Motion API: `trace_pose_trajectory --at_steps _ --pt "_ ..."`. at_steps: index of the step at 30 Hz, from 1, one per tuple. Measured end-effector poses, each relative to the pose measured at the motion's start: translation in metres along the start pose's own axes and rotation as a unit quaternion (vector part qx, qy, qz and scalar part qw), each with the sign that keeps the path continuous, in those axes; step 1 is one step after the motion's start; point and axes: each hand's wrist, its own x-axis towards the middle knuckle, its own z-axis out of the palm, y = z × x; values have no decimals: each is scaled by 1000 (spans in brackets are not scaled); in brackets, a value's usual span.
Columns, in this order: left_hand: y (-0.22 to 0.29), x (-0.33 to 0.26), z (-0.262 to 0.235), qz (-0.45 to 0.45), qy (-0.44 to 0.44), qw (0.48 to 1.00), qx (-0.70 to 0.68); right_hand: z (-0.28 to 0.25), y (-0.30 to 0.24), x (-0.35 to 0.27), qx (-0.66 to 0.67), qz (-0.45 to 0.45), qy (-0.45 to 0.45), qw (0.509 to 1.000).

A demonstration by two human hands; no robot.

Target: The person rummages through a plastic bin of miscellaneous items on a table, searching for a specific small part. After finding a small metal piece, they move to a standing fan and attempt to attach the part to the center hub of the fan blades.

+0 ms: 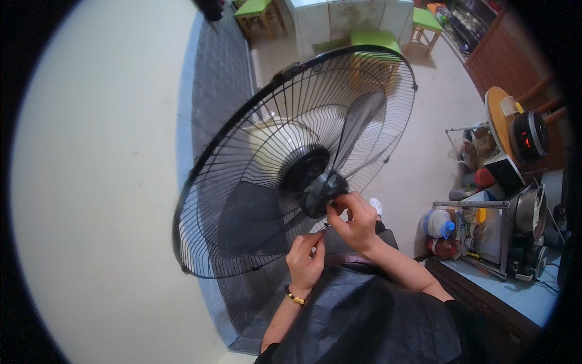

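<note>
A large electric fan with a round black wire grille and dark blades tilts in front of me. Its black motor housing faces my body. The fingers of my right hand are pinched together at the lower edge of that housing; what they grip is hidden. Just below and to the left, my left hand is closed, thumb against forefinger, with a small dark piece at its fingertips, too small to name. A beaded bracelet circles my left wrist.
A pale wall runs along the left. At right, a metal rack stands with a blue-capped jug, pans and a round black appliance. Green-topped stools and a covered table are beyond the fan.
</note>
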Motion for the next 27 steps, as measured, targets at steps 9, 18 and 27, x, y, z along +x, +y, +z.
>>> trace_pose_trajectory --at_steps 9,18,27 --pt "-7 3 0 19 -30 999 17 1 7 -1 -61 -73 23 995" --pt "-6 7 -1 -1 5 999 46 1 15 1 -80 -155 43 984" --pt "-6 5 2 8 7 998 55 -7 16 3 -92 -196 37 976"
